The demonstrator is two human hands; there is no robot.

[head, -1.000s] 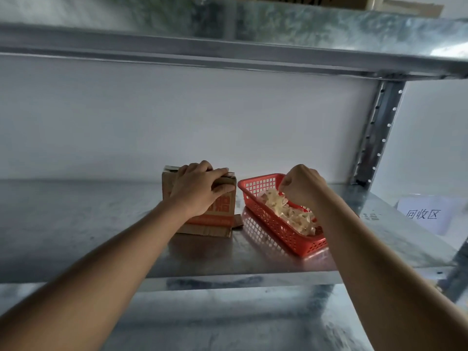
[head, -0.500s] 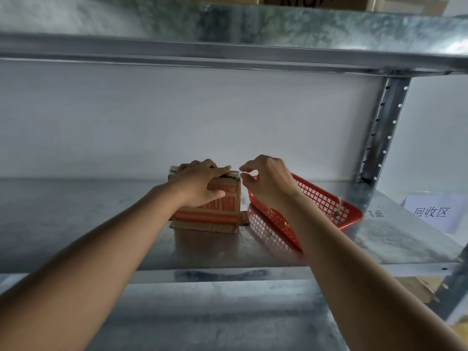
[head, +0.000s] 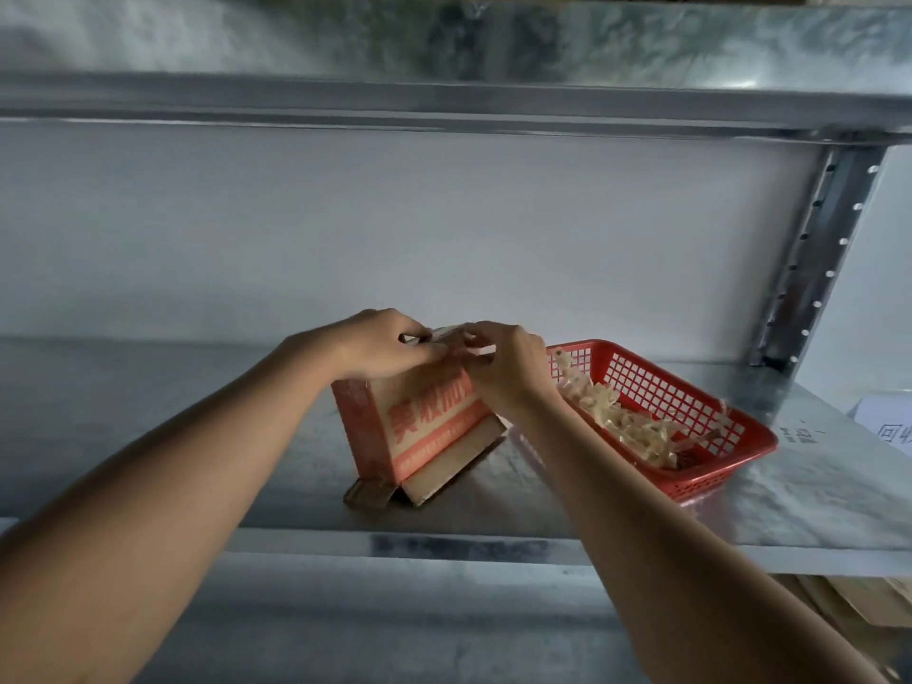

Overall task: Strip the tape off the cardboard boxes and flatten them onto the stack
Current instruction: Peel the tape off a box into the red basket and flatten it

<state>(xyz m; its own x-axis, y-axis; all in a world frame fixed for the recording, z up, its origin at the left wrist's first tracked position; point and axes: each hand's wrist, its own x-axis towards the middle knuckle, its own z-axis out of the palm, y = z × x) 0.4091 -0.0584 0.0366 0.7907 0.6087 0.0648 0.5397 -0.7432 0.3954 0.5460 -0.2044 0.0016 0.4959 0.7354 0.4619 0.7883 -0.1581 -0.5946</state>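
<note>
Cardboard box [head: 419, 427] with red printing stood tilted on the metal shelf [head: 148, 412], leaning so that its lower flaps [head: 444, 473] splayed out against the shelf surface near the front edge. At its top, the left hand [head: 375, 345] lay over the upper left corner, fingers curled down around the edge and gripping it. Just to the right, touching the same top edge, the right hand [head: 508, 372] was bent at the wrist with thumb and fingertips pinched together on something pale at the box top; whether that was tape or the flap's edge could not be told, as the spot was blurred. Both forearms reached in from the lower corners of the view. Right of the box, just beside it, sat a red plastic basket [head: 715, 412] with a mesh wall, holding a loose heap of pale crumpled strips [head: 627, 427]. Farther right, a perforated steel post [head: 809, 259] rose to the upper shelf, and a white paper sign [head: 888, 427] lay at the shelf's far right edge.
</note>
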